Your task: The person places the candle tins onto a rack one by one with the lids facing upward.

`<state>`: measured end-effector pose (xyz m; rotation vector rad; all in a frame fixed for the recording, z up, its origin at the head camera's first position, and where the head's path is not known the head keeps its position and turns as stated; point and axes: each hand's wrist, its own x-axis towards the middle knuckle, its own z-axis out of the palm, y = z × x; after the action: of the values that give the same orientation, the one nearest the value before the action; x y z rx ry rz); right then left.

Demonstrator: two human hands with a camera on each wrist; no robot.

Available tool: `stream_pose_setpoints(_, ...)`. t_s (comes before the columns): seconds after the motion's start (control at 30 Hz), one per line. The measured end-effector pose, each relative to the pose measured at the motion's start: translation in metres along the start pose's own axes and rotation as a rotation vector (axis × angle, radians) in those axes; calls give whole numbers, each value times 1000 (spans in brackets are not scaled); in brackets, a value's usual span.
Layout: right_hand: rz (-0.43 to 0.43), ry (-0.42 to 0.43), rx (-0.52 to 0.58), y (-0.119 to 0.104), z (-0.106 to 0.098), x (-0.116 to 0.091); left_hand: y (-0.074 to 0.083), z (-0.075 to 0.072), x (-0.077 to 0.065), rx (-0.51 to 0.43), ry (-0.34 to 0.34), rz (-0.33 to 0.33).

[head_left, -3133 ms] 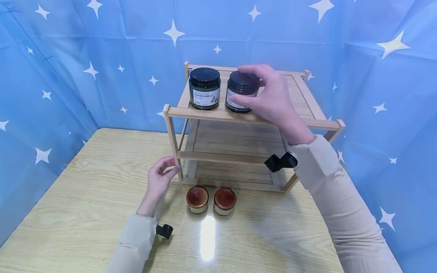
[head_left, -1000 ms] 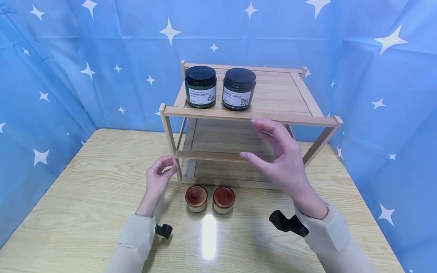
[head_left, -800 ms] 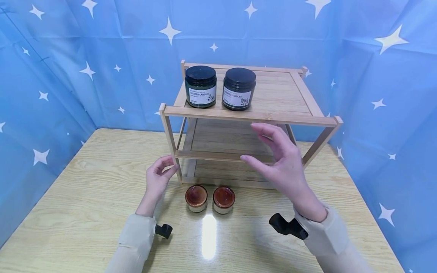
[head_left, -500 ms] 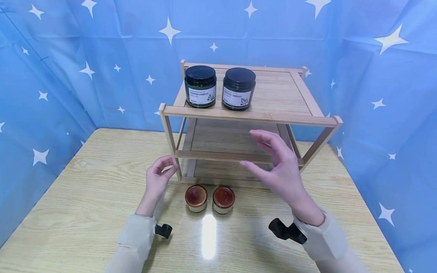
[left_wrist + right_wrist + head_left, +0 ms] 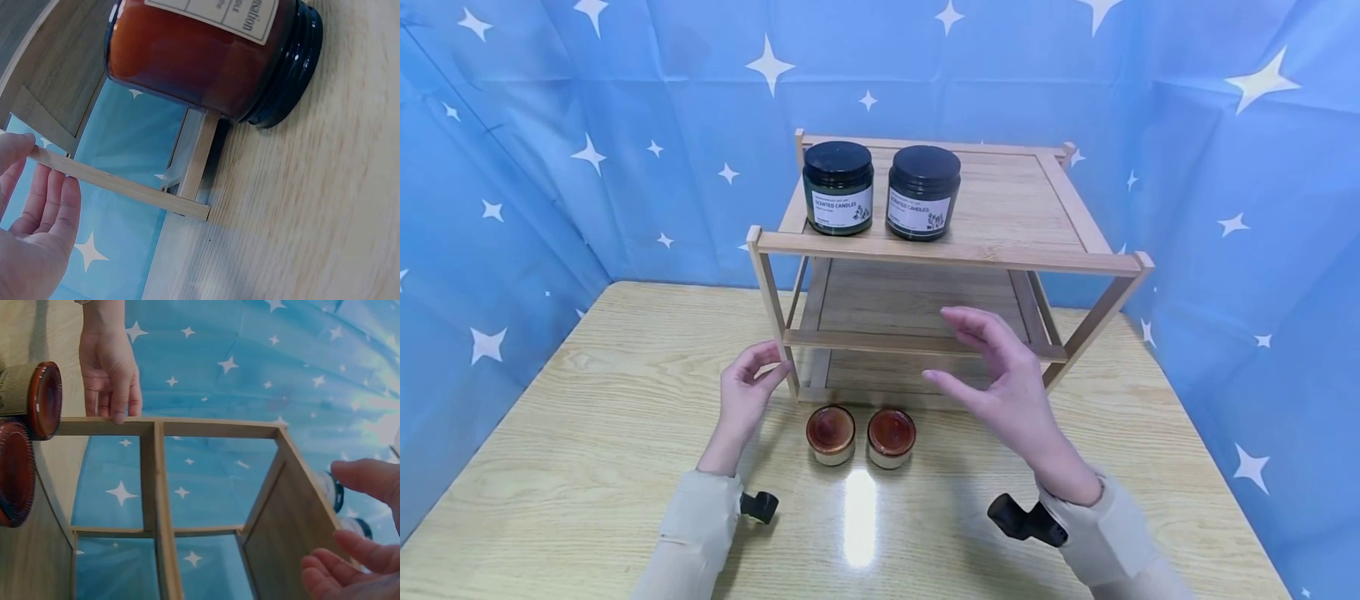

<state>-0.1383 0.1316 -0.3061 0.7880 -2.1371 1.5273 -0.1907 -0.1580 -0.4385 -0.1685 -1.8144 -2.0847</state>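
Note:
My left hand [image 5: 745, 392] pinches the front left leg of a wooden two-tier shelf [image 5: 940, 252]; in the left wrist view thumb and fingers lie either side of that leg [image 5: 119, 182]. The right hand [image 5: 1003, 387], thumb and fingers spread and holding nothing, hovers in front of the shelf's right half. Two dark scented-candle jars, the left one [image 5: 839, 190] and the right one [image 5: 922, 195], stand on the top tier, labels forward. Before the shelf, two amber jars [image 5: 831, 435] [image 5: 891, 438] sit on the table; one amber jar [image 5: 187, 62] shows its dark lid down against the tabletop.
A pale wood-grain table [image 5: 587, 467] carries the shelf and jars. Blue cloth with white stars [image 5: 700, 100] hangs behind and at both sides. The shelf's lower tier [image 5: 910, 300] lies under the top one. Black wrist cameras stick out from both cuffs.
My right hand has let go of the right dark candle jar, drawn back from the top tier and come down in front of the shelf. The left hand keeps its place on the leg.

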Motion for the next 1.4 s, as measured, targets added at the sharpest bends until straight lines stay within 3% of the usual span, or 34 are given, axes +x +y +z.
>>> stream_pose_setpoints(0.47,92,-46,-17,18,9,-17,1,0,0,14,-3,-10)
stream_pose_setpoints(0.97,149,-127,-24,41,33,-51,1,0,0,9,-4,-8)
stream_pose_setpoints(1.4,326,-186,-23,73,49,-72,2,0,0,-8,-2,8)
